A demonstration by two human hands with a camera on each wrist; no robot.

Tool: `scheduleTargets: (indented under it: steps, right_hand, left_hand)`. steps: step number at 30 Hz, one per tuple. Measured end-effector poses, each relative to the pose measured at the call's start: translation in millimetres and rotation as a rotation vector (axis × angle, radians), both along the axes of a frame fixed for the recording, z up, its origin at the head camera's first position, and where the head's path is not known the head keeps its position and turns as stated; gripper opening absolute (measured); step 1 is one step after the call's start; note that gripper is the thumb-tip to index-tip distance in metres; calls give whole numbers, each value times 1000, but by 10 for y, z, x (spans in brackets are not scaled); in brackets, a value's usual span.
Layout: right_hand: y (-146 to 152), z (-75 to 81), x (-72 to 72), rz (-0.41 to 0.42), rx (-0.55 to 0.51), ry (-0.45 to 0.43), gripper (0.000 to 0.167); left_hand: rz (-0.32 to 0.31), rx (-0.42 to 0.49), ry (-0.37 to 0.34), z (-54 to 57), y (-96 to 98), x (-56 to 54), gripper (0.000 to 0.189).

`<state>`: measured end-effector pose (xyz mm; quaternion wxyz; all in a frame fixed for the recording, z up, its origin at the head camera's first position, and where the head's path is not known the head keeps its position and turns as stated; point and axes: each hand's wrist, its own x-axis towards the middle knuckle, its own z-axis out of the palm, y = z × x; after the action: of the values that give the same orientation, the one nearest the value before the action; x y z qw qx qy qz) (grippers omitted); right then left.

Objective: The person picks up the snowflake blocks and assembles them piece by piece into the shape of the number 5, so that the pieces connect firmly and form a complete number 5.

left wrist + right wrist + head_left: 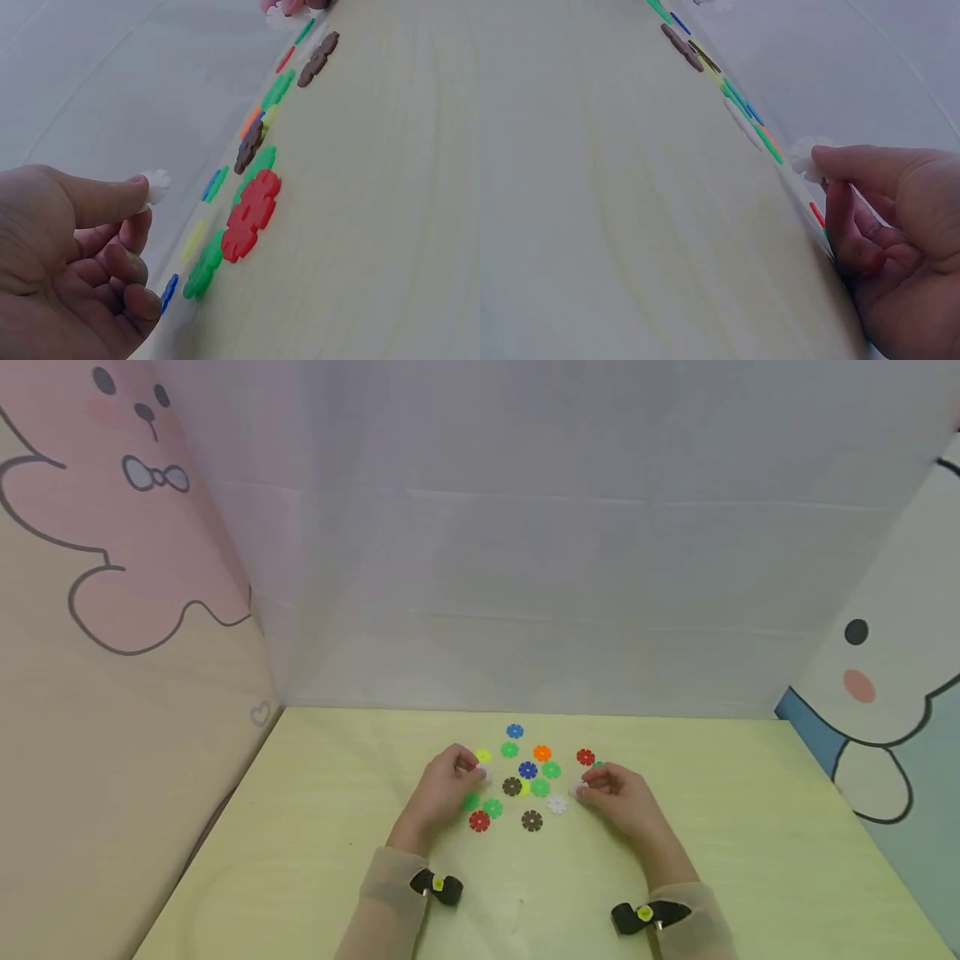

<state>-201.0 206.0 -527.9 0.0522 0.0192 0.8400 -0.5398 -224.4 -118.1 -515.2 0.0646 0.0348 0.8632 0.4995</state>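
Between thumb and forefinger, my left hand (447, 785) pinches a white snowflake disc (157, 186), held up off the table in the left wrist view. My right hand (621, 795) likewise pinches another white snowflake disc (807, 157) by its edge. The two hands are apart, on either side of a spread of notched plastic discs. Nearest the left hand lie a red disc (479, 821), a green disc (492, 808) and a yellow disc (483, 755). Close to the right hand are a loose white disc (557, 804) and a red disc (586, 757).
Between the hands lie a dark blue disc (528, 769), brown discs (532, 820) and several green ones. An orange disc (542, 752) and a blue disc (514, 731) lie farther back. The pale table (300, 860) meets a white curtain (525, 568) behind. Printed cloth hangs at both sides.
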Motion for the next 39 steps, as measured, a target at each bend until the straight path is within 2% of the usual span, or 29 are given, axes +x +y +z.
scheduleTargets:
  steps: [2, 5, 8, 11, 14, 18, 24, 32, 39]
  right_hand:
    - [-5, 10, -2, -9, -75, -16, 31]
    - [-53, 25, -2, -20, -212, -41, 35]
    - [-134, 35, 9, -29, -341, -66, 33]
    - [-230, 45, 20, -32, -415, -64, 29]
    - [-316, 51, 27, -21, -432, -39, 27]
    - [-412, 64, 39, -11, -434, -8, 26]
    - [-510, 71, 52, -25, -438, -5, 24]
    - [-529, 2, 11, -17, -427, 3, 24]
    - [-529, -21, 22, 4, -414, 25, 25]
  left_hand:
    - [41, 71, -3, 21, 16, -19, 22]
    - [62, 127, 0, 51, 61, -35, 26]
    - [36, 160, -1, 65, 124, -25, 26]
    - [-11, 178, -1, 61, 187, -5, 25]
    - [-62, 198, -9, 50, 242, 21, 24]
    - [-93, 227, -37, 66, 302, 51, 24]
    - [-92, 237, -47, 81, 356, 76, 20]
    - [-93, 234, -41, 101, 412, 79, 18]
    - [-124, 290, -77, 67, 448, 101, 15]
